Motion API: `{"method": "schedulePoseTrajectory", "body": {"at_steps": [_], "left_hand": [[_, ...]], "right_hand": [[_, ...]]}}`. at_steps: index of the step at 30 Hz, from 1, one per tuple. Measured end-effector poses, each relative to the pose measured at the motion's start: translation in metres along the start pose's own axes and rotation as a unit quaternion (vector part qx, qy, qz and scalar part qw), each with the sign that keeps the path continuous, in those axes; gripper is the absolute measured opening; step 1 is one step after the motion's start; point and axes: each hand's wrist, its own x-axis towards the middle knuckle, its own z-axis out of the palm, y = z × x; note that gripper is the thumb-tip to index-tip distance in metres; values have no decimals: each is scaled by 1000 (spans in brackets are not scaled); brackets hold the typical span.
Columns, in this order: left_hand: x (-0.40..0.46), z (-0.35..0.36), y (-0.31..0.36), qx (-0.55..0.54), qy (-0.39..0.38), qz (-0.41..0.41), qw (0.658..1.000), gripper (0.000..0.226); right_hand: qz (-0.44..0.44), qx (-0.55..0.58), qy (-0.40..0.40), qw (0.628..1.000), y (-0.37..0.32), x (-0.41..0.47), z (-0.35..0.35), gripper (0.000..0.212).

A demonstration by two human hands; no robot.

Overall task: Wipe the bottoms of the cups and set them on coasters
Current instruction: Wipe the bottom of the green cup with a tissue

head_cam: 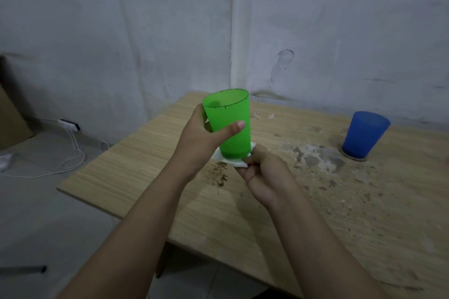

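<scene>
My left hand (pixel 202 139) grips a translucent green cup (pixel 230 121) around its side and holds it upright above the wooden table (pixel 145 167). Under the cup's base my right hand (pixel 263 175) presses a folded white tissue (pixel 237 162) against the bottom. A blue cup (pixel 363 135) stands upright at the right on a round coaster (pixel 353 158), of which only the rim shows.
The tabletop is stained with grey and brown patches in the middle and right. The table's left edge runs diagonally, with bare floor beyond. A white power strip (pixel 69 125) and its cable lie on the floor by the wall at the left.
</scene>
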Motion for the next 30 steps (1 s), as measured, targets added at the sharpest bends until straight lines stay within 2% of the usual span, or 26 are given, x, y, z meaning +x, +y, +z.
{"method": "schedulePoseTrajectory", "body": {"at_steps": [7, 13, 18, 26, 30], "left_hand": [[3, -8, -1, 20, 17, 4, 1000, 72], [8, -10, 4, 21, 22, 18, 999, 64], [8, -7, 7, 21, 24, 23, 999, 59], [9, -8, 4, 11, 56, 36, 998, 57], [14, -16, -1, 17, 57, 28, 998, 58]], "right_hand": [[-12, 73, -19, 997, 0, -3, -2, 43], [0, 27, -26, 999, 3, -8, -7, 46], [-11, 28, 24, 999, 3, 0, -3, 45], [-6, 35, -74, 997, 15, 5, 10, 40], [16, 17, -68, 997, 16, 8, 3, 43]]}}
